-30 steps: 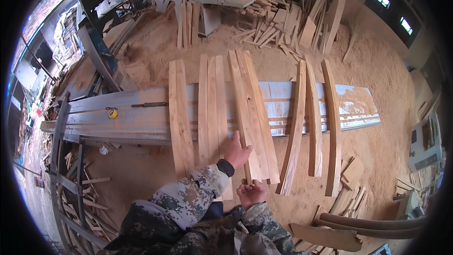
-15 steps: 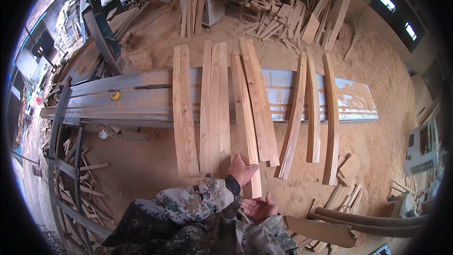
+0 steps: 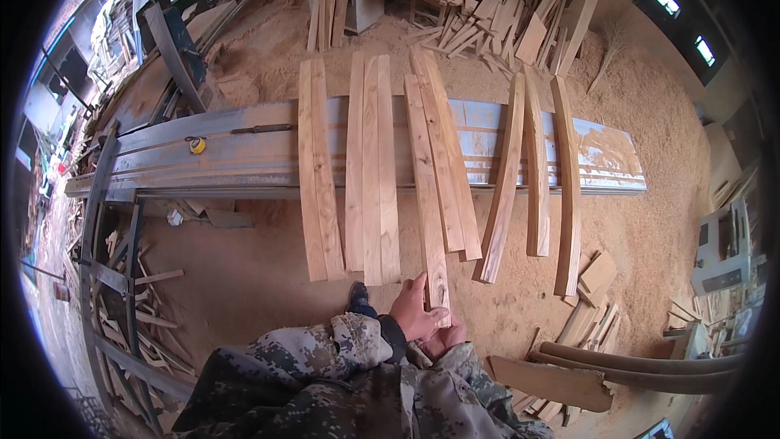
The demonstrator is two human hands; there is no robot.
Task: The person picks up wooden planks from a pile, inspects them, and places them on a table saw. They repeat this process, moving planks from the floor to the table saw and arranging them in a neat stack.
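A long wooden strip (image 3: 425, 171) lies across the metal beam with its near end toward me. My left hand (image 3: 413, 314) grips that end from the left, its thumb over the wood. My right hand (image 3: 444, 338) is closed about the tip, partly hidden behind the left fingers. Touching or just right of this strip is a slanted pair of strips (image 3: 445, 154). To the left lie a group of three strips (image 3: 372, 171) and a pair (image 3: 318, 171). Three separate strips, one of them curved (image 3: 505, 179), rest farther right.
The long metal beam (image 3: 219, 164) carries a yellow tape measure (image 3: 197, 145) and a dark slim tool (image 3: 262, 128). A dark metal frame (image 3: 110, 276) stands at left. Wood offcuts (image 3: 496, 20) are heaped at the back. A rough board (image 3: 552, 382) and thick tubes (image 3: 642, 366) lie near right.
My right hand has risen from below the strip and closed on its near end. The strip has turned, showing a different face, and my left hand has shifted down toward its tip.
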